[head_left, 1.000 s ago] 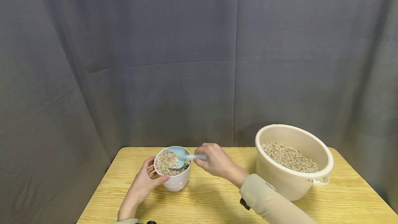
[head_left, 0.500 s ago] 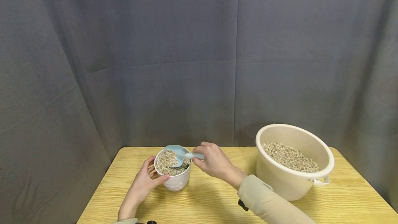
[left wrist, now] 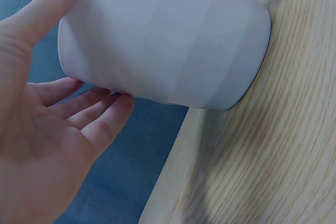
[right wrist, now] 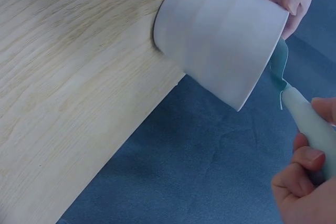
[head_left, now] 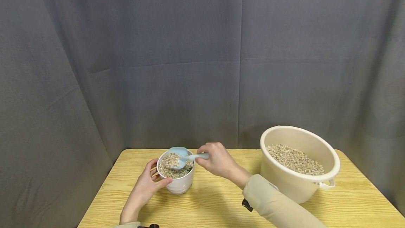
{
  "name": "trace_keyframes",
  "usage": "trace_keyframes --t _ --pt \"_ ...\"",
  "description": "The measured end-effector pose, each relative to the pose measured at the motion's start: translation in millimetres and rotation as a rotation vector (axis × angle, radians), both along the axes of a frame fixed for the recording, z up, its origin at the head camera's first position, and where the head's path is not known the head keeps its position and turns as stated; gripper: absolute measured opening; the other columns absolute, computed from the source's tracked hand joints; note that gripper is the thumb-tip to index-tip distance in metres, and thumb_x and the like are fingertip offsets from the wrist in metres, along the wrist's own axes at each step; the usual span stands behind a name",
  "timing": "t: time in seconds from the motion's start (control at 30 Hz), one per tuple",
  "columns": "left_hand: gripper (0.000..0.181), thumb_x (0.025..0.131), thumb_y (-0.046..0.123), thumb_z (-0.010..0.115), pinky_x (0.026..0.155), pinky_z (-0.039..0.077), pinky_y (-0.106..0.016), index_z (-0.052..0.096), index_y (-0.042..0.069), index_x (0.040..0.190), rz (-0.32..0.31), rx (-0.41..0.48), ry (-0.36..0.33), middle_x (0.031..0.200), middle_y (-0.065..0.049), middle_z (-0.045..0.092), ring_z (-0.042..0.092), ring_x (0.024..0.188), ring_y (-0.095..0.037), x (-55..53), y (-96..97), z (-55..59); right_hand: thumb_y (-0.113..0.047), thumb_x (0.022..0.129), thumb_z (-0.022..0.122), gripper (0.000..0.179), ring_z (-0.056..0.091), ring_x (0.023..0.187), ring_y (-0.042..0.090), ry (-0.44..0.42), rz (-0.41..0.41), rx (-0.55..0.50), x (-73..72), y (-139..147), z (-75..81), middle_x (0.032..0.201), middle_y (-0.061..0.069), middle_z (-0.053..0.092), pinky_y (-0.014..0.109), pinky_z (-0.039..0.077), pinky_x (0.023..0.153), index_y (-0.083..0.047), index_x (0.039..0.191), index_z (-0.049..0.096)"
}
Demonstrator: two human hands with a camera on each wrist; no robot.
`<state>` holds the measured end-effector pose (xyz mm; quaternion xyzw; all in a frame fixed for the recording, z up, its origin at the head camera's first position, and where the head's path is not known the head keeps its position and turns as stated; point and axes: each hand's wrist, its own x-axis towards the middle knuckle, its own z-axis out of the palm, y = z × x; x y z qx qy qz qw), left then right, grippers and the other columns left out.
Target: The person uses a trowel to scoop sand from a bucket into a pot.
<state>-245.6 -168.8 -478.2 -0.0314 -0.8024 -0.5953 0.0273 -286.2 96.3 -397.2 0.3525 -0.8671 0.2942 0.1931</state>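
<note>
A white ribbed flower pot stands upright on the table, filled close to its rim with pale gravel. A bit of green shows among the grains at its right side. From the left, my left hand holds the pot, thumb at the near rim and fingers round the far side; the left wrist view shows the fingertips against its wall. My right hand grips the handle of a light blue plastic scoop. Its blade lies over the pot's mouth, carrying gravel. In the right wrist view the handle sits between thumb and curled fingers.
A large cream bucket with a white side handle stands at the right of the wooden table, part-filled with the same gravel. Grey curtains hang behind and beside the table.
The scoop has risen a little from the pot's gravel, its blade shifting slightly left and back with grains on it. The right hand has lifted slightly. The left hand and pot stay put.
</note>
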Motion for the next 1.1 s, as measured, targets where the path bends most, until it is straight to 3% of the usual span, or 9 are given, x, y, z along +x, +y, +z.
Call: trace_keyframes --t 0.3,0.73,1.1 --pt "0.094 0.078 0.029 0.085 0.100 0.047 -0.048 0.027 0.007 0.149 0.003 -0.014 -0.007 0.146 -0.028 0.038 0.045 0.128 -0.045 -0.5 0.4 0.2 -0.015 0.080 0.073 0.005 0.051 0.059 0.008 -0.060 -0.014 0.018 1.1 -5.2 4.1 0.074 -0.006 0.063 0.021 0.045 0.052 -0.011 0.083 0.075" --pt "0.095 0.077 0.032 0.086 0.101 0.047 -0.048 0.028 0.009 0.149 0.010 -0.011 -0.008 0.146 -0.026 0.039 0.045 0.129 -0.044 -0.4 -0.1 -1.2 -0.015 0.081 0.070 0.006 0.049 0.057 0.007 0.032 0.011 0.114 2.4 -8.2 13.3 0.071 -0.006 0.061 0.021 0.043 0.050 -0.012 0.083 0.075" --pt "0.092 0.076 0.029 0.086 0.100 0.047 -0.048 0.032 0.009 0.148 0.020 -0.004 0.008 0.144 -0.025 0.042 0.047 0.127 -0.043 -0.7 -0.8 -1.5 -0.014 0.080 0.069 0.009 0.051 0.058 0.006 0.074 -0.031 0.141 3.0 -8.4 17.7 0.077 -0.004 0.065 0.020 0.044 0.049 -0.011 0.085 0.076"
